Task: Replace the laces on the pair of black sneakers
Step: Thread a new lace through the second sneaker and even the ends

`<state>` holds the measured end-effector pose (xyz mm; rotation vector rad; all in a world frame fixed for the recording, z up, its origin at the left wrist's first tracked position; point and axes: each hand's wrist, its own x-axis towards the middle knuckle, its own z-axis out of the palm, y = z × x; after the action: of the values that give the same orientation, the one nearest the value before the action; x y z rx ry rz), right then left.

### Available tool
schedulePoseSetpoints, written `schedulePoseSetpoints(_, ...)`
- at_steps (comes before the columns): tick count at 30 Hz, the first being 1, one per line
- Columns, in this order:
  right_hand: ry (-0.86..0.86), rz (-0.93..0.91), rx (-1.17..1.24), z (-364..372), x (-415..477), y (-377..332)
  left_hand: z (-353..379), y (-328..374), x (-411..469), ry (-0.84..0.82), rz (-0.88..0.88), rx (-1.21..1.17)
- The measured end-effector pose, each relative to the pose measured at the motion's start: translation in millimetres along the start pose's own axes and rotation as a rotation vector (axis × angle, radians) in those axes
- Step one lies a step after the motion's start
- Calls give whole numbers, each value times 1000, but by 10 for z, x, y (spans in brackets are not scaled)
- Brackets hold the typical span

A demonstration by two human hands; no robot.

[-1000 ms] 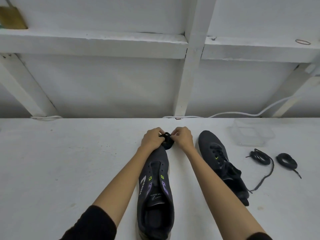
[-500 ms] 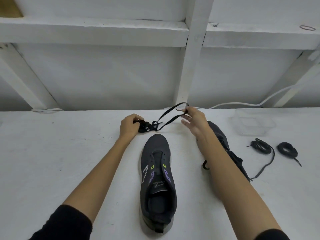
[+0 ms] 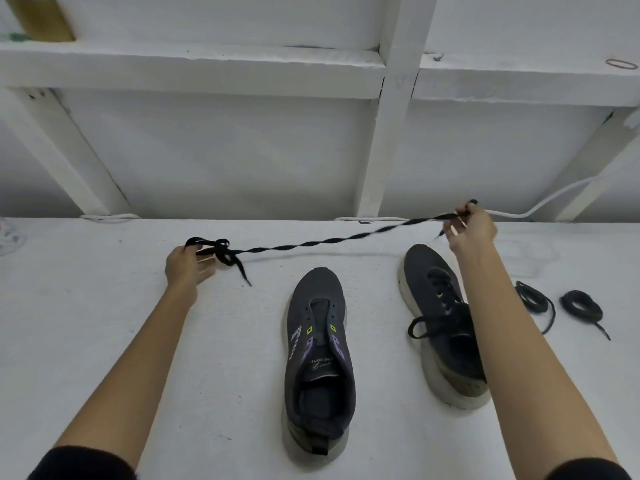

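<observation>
On the left, the left hand (image 3: 187, 265) holds the bunched, tangled end of a black lace (image 3: 329, 241) in its fingertips, just above the table (image 3: 86, 341). The lace runs twisted and nearly taut across to the far right. In the middle, one sneaker (image 3: 320, 341) lies with its eyelets bare, so its old lace is out and nothing is threaded yet. Next to it, the second sneaker (image 3: 436, 323) is still laced, partly hidden by the forearm. Above it, the right hand (image 3: 471, 226) pinches the lace's other end, raised. Furthest right, two coiled laces (image 3: 533, 299) lie on the table. By my reckoning it's under halfway: one shoe stripped, both still to relace.
</observation>
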<state>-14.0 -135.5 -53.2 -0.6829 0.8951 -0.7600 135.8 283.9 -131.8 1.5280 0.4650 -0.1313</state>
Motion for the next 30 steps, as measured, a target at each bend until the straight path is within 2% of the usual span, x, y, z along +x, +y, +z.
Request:
schedulePoseSetpoints(5, 199, -70, 130, -286, 257, -151, -299, -15, 68, 91, -63, -119)
schedulePoseSetpoints(9, 358, -134, 166, -485, 422, -308, -456, 4, 110, 175, -139, -328)
schedulePoseSetpoints(14, 351, -169, 155, -530, 352, -426, -515, 19, 30, 193, -161, -384)
schedulePoseSetpoints(18, 162, -204, 178, -378, 297, -418, -487, 56, -28, 136, -129, -242)
schedulePoseSetpoints(20, 27, -181, 100, -228, 252, -353, -439, 86, -100, 71, -119, -138)
schedulePoseSetpoints(24, -358, -115, -219, 189, -74, -59, -264, 247, -306, -76, -26, -20)
schedulePoseSetpoints(27, -619, -58, -487, 519, -520, 221, -73, 462, -504, -207, 128, 7)
schedulePoseSetpoints(30, -858, -117, -704, 804, -955, 448, 159, 743, -753, -333, 323, 81)
